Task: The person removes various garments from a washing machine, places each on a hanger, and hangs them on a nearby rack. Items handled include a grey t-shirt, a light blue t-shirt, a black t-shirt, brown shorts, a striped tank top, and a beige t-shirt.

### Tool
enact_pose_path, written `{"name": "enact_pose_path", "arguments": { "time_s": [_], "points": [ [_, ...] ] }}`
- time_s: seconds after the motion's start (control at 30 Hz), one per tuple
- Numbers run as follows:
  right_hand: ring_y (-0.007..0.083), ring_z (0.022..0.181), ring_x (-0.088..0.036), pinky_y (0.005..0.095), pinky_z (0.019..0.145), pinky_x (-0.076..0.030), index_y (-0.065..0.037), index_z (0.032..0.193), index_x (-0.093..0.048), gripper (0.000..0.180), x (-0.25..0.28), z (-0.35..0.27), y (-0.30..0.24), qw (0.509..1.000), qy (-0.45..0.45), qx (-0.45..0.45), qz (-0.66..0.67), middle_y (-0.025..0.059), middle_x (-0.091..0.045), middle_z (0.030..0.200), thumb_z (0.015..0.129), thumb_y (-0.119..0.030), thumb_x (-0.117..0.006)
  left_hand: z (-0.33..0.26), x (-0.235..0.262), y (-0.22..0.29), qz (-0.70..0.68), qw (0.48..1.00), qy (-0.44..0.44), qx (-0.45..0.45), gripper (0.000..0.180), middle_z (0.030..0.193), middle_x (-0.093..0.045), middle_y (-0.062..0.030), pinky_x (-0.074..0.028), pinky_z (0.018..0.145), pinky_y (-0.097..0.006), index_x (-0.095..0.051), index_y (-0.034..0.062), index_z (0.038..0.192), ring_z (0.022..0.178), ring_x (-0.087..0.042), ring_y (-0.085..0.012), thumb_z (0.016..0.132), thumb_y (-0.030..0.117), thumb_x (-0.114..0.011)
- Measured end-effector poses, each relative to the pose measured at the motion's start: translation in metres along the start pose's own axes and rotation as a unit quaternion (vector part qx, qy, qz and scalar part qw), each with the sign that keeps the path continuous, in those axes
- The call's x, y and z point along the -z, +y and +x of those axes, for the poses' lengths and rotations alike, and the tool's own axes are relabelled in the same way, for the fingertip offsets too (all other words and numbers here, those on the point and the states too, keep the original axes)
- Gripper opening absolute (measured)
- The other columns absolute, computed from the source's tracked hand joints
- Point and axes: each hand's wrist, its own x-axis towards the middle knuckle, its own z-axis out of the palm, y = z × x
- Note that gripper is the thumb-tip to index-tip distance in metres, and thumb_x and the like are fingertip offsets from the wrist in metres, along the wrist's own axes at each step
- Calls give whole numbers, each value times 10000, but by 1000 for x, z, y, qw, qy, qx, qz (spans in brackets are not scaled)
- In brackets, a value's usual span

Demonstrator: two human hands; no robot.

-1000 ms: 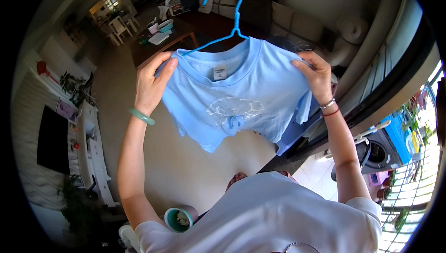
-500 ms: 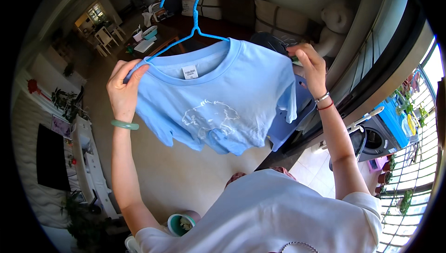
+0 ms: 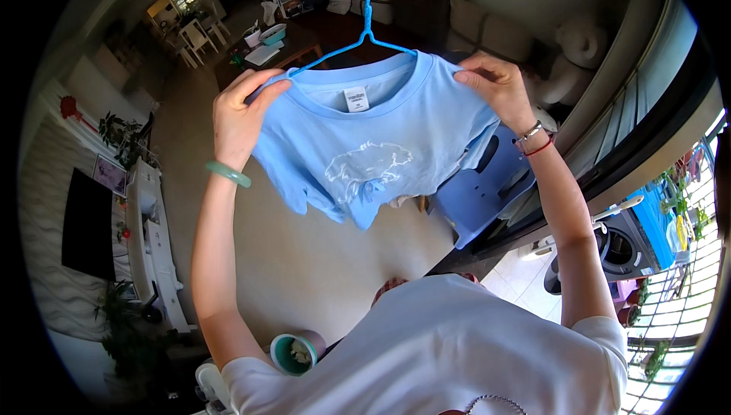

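Observation:
A light blue T-shirt (image 3: pixel 396 129) with a white outline drawing on its chest hangs in front of me on a blue clothes hanger (image 3: pixel 368 19). The hanger's hook and neck rise out of the collar; its arms run inside the shoulders. My left hand (image 3: pixel 242 110) pinches the shirt's left shoulder between thumb and fingers, beside the hanger's end. At the other shoulder, my right hand (image 3: pixel 499 87) is closed on the fabric in the same way. The shirt's lower part is bunched and folds back out of sight.
A blue plastic chair (image 3: pixel 487 194) stands behind the shirt on the right, by the sliding door frame. Farther off are a wooden table (image 3: pixel 304 49) and a sofa with cushions. A bin (image 3: pixel 297 352) sits at lower left, a washing machine (image 3: pixel 628 244) at right.
My right hand, just off the shoulder before with fingers apart, now grips the shirt there. The shirt and hanger have shifted right and slightly up in view, uncovering more of the chair.

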Motion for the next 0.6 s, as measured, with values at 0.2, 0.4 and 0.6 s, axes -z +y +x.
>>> {"name": "enact_pose_path", "arguments": {
  "time_s": [0.2,0.4,0.6],
  "points": [
    [134,763,-587,248,708,-474,4,930,-707,156,-2,0,-12,989,58,89,-100,54,-651,837,832,-114,-731,9,-17,11,11,999,-5,-41,178,787,-582,0,-413,667,-194,-666,-30,990,745,-511,-52,849,68,-713],
    [160,732,-602,278,660,-499,-7,944,-710,187,16,-6,-12,950,124,163,-236,79,-682,841,846,-167,-711,17,-20,-9,-15,995,74,-64,172,809,-586,25,-400,669,-183,-674,-23,990,750,-496,-46,850,64,-721],
    [213,688,-647,268,655,-520,-20,957,-708,208,24,-13,-8,970,93,87,-206,86,-694,856,835,-188,-725,22,-22,-27,-27,995,87,-44,189,799,-619,-2,-431,678,-196,-689,-14,979,731,-533,-65,835,95,-743]
  ]
}}
